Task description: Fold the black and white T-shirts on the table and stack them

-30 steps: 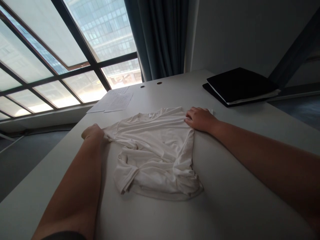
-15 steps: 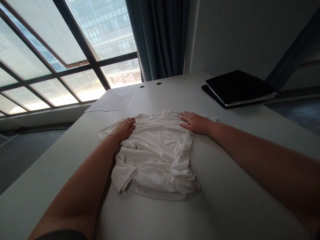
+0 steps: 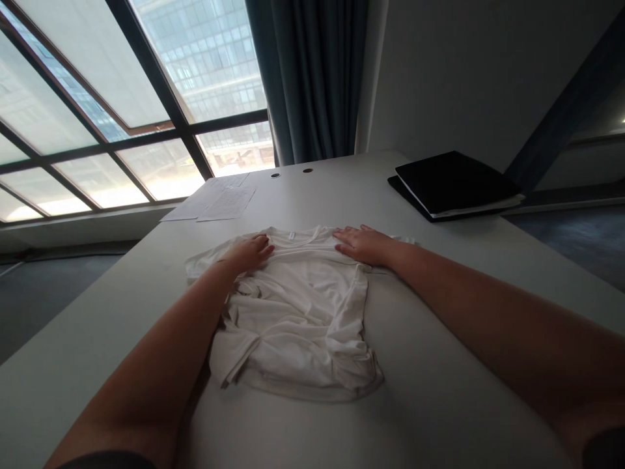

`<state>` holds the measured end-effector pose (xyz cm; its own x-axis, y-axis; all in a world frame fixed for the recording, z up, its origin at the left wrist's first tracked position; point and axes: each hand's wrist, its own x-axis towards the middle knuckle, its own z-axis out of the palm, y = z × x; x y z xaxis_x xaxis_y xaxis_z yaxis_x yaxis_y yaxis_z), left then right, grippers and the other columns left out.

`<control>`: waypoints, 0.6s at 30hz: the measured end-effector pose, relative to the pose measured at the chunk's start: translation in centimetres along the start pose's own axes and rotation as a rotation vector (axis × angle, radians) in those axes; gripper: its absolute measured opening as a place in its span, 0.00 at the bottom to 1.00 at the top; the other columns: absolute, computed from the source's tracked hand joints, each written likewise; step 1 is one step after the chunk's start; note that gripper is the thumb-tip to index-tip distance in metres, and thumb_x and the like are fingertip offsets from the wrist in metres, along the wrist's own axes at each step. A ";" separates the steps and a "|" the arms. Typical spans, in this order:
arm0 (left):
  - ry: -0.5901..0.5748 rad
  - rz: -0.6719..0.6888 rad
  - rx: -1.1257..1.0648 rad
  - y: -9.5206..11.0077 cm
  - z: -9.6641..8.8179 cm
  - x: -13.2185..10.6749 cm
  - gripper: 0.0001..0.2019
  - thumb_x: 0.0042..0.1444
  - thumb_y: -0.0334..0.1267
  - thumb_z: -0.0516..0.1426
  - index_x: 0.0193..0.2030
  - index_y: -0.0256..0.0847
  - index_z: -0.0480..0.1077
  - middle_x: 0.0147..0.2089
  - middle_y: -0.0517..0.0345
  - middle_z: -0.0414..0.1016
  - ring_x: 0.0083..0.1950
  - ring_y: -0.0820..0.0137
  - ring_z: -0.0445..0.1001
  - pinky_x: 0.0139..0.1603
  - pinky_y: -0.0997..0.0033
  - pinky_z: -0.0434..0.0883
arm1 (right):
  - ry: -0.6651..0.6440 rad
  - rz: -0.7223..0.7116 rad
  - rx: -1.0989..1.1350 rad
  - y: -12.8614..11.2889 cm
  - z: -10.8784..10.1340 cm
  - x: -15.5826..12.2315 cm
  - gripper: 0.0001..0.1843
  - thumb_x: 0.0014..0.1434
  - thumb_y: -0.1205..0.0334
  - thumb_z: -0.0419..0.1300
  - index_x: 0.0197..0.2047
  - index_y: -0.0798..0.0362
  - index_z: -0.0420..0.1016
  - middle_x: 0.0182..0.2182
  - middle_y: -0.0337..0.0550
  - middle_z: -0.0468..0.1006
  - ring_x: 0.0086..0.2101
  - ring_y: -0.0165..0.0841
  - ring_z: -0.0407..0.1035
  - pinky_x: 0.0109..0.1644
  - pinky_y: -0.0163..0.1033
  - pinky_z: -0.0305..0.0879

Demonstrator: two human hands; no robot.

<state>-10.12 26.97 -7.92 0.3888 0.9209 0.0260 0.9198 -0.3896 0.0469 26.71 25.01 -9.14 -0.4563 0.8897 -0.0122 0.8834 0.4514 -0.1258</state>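
A white T-shirt (image 3: 303, 312) lies rumpled on the white table (image 3: 439, 391), its neckline at the far end and its hem towards me. My left hand (image 3: 251, 253) rests flat on the shirt's upper left, near the shoulder, fingers stretched out. Across from it, my right hand (image 3: 361, 245) presses on the upper right beside the collar, open with its fingers apart. Both sleeves reach outward past my hands, partly hidden under them. The lower half of the shirt is creased and bunched at both sides.
Black folders (image 3: 456, 185) with papers inside lie at the table's right far side. Sheets of paper (image 3: 224, 203) lie at the back left. Two round cable holes are near the far edge. A window (image 3: 141, 104) and a dark blue curtain (image 3: 312, 85) stand beyond.
Both hands have slid inward over the upper shirt, towards the collar, and lie nearer each other. The shirt's upper part looks smoother. The whole view has shifted slightly.
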 end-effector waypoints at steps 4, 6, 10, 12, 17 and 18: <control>-0.015 -0.036 -0.004 -0.7 0.6 2.7 0.30 0.73 0.52 0.44 0.73 0.38 0.63 0.79 0.46 0.58 0.79 0.60 0.57 0.77 0.61 0.55 | 0.174 0.197 -0.108 1.0 -1.2 1.8 0.32 0.73 0.44 0.44 0.70 0.50 0.72 0.76 0.51 0.58 0.74 0.55 0.48 0.73 0.71 0.44; -0.024 -0.063 0.000 -1.0 1.2 3.5 0.33 0.73 0.53 0.43 0.77 0.37 0.57 0.82 0.46 0.49 0.82 0.59 0.48 0.79 0.58 0.50 | 0.327 0.178 -0.137 0.4 -1.8 1.8 0.30 0.73 0.50 0.46 0.65 0.58 0.76 0.73 0.58 0.62 0.71 0.55 0.53 0.73 0.65 0.49; -0.011 -0.087 0.001 -1.0 2.0 3.6 0.34 0.73 0.56 0.42 0.79 0.40 0.54 0.82 0.48 0.47 0.82 0.57 0.45 0.79 0.55 0.48 | 0.322 0.099 -0.079 -2.1 -1.1 1.7 0.27 0.73 0.54 0.47 0.59 0.60 0.80 0.61 0.61 0.77 0.61 0.49 0.68 0.67 0.50 0.61; 0.049 -0.127 0.019 -0.7 1.9 3.1 0.32 0.73 0.56 0.42 0.78 0.45 0.58 0.81 0.47 0.53 0.80 0.55 0.52 0.77 0.52 0.52 | 0.234 0.112 -0.050 -2.6 0.3 2.1 0.29 0.74 0.51 0.47 0.64 0.59 0.76 0.64 0.59 0.74 0.64 0.48 0.66 0.70 0.49 0.59; 0.162 -0.422 0.107 0.0 1.2 1.6 0.27 0.72 0.57 0.43 0.64 0.51 0.74 0.67 0.42 0.69 0.67 0.44 0.67 0.64 0.39 0.65 | 0.096 0.131 0.033 0.7 2.0 3.4 0.35 0.74 0.44 0.45 0.76 0.52 0.62 0.76 0.50 0.58 0.74 0.47 0.51 0.77 0.53 0.47; 0.145 -0.432 0.107 0.0 1.2 1.5 0.28 0.72 0.57 0.42 0.64 0.50 0.74 0.66 0.40 0.69 0.67 0.43 0.67 0.64 0.38 0.65 | 0.094 0.113 0.067 1.6 1.8 3.4 0.33 0.74 0.45 0.45 0.75 0.50 0.64 0.76 0.48 0.58 0.74 0.45 0.51 0.77 0.52 0.47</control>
<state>-9.53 28.33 -9.05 -0.0357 0.9854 0.1665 0.9990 0.0394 -0.0190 26.38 28.68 -11.13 -0.3398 0.9384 0.0629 0.9180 0.3455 -0.1947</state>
